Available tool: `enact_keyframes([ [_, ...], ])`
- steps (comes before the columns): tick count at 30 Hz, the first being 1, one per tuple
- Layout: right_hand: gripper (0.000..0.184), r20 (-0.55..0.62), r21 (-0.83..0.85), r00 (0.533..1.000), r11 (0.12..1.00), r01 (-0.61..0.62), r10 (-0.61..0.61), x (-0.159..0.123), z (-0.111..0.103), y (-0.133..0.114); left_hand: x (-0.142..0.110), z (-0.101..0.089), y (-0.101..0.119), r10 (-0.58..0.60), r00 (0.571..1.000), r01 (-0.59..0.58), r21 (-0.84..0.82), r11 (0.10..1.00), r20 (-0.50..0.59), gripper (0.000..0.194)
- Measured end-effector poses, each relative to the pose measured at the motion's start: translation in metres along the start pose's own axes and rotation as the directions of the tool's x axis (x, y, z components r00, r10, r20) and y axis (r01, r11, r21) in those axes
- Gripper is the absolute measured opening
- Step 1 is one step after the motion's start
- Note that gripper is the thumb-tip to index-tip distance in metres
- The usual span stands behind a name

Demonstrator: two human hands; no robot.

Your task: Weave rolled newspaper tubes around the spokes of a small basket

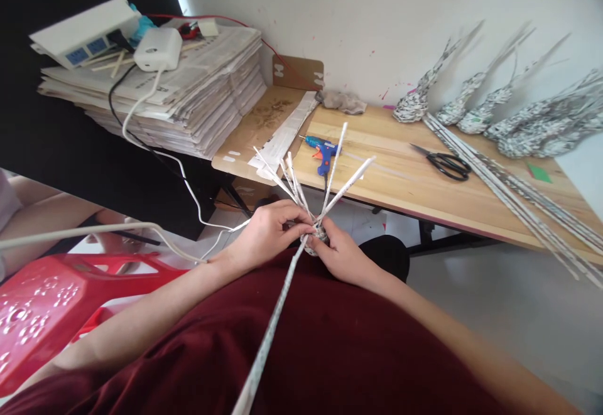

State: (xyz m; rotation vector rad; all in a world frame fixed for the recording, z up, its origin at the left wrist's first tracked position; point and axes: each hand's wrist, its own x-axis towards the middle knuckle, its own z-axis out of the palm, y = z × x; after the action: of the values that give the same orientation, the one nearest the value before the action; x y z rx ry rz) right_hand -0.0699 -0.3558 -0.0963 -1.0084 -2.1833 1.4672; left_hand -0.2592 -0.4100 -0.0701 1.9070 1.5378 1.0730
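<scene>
A small woven newspaper-tube piece sits between my hands, close to my lap. Several rolled paper strands fan up and outward from it. My left hand pinches at its near top with thumb and fingertips, where a long paper strand runs down toward me across my dark red shirt. My right hand wraps the body of the piece from the right side, thumb on the front. The fingers cover much of the weave. Beyond my hands, a blue glue gun lies on the table's near edge.
The wooden table bears black scissors, long paper tubes and several finished woven pieces along the wall. Stacked newspapers hold a power strip and a white adapter. A white cable hangs left, near a red stool.
</scene>
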Motion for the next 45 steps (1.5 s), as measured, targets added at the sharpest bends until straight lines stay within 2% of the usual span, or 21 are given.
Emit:
enact_keyframes([
  [3, 0.024, -0.003, 0.022, 1.0, 1.0, -0.01, 0.01, -0.001, -0.001, 0.002, -0.003, 0.002, -0.001, -0.104, 0.994, 0.103, -0.062, 0.993, -0.022, 0.009],
  [6, 0.024, -0.007, 0.05, 1.0, 0.999, -0.012, 0.012, -0.001, -0.001, 0.004, -0.006, 0.002, 0.0, -0.159, 0.986, 0.157, -0.044, 0.987, -0.046, 0.007],
  [9, 0.026, -0.005, 0.052, 1.0, 0.998, -0.025, 0.025, -0.002, -0.001, 0.003, -0.006, 0.003, 0.0, -0.152, 0.987, 0.152, -0.009, 0.988, -0.059, 0.008],
  [14, 0.033, 0.042, 0.074, 0.998, 0.996, -0.042, 0.039, -0.004, -0.006, -0.003, -0.005, 0.003, -0.003, -0.16, 0.987, 0.159, -0.038, 0.986, -0.013, 0.01],
  [20, 0.026, 0.076, 0.096, 0.997, 0.995, -0.025, 0.017, -0.006, -0.009, -0.005, -0.006, 0.001, -0.003, -0.203, 0.979, 0.205, -0.092, 0.974, 0.026, 0.01],
  [22, 0.025, 0.061, 0.075, 0.998, 0.997, -0.027, 0.023, -0.005, -0.008, -0.005, -0.005, 0.002, -0.002, -0.253, 0.967, 0.256, -0.119, 0.959, 0.041, 0.013],
  [26, 0.024, 0.029, 0.072, 0.999, 0.997, -0.03, 0.028, -0.004, -0.005, -0.006, -0.004, 0.007, -0.003, -0.392, 0.916, 0.401, -0.219, 0.89, 0.083, 0.03],
  [30, 0.025, 0.03, 0.051, 0.999, 0.998, -0.026, 0.025, -0.003, -0.004, -0.006, -0.003, 0.011, -0.003, -0.451, 0.89, 0.455, -0.164, 0.875, 0.065, 0.037],
  [33, 0.026, 0.058, 0.038, 0.998, 0.999, -0.011, 0.009, -0.004, -0.005, -0.006, -0.003, 0.01, -0.002, -0.404, 0.914, 0.405, -0.1, 0.909, 0.03, 0.029],
  [36, 0.028, 0.092, 0.049, 0.996, 0.999, 0.001, -0.006, -0.004, -0.006, -0.004, -0.005, 0.009, -0.003, -0.278, 0.96, 0.279, -0.1, 0.955, 0.024, 0.02],
  [39, 0.027, 0.113, 0.1, 0.992, 0.994, 0.039, -0.05, -0.004, -0.007, 0.001, -0.006, 0.012, -0.01, -0.166, 0.986, 0.168, -0.149, 0.974, 0.025, 0.02],
  [42, 0.025, 0.107, 0.144, 0.992, 0.988, 0.052, -0.068, -0.003, -0.007, 0.006, -0.006, 0.017, -0.02, -0.026, 0.999, 0.02, -0.234, 0.972, -0.022, 0.019],
  [45, 0.025, 0.116, 0.168, 0.991, 0.985, 0.047, -0.067, -0.002, -0.007, 0.006, -0.003, 0.018, -0.026, 0.084, 0.995, -0.097, -0.261, 0.961, -0.059, 0.017],
])
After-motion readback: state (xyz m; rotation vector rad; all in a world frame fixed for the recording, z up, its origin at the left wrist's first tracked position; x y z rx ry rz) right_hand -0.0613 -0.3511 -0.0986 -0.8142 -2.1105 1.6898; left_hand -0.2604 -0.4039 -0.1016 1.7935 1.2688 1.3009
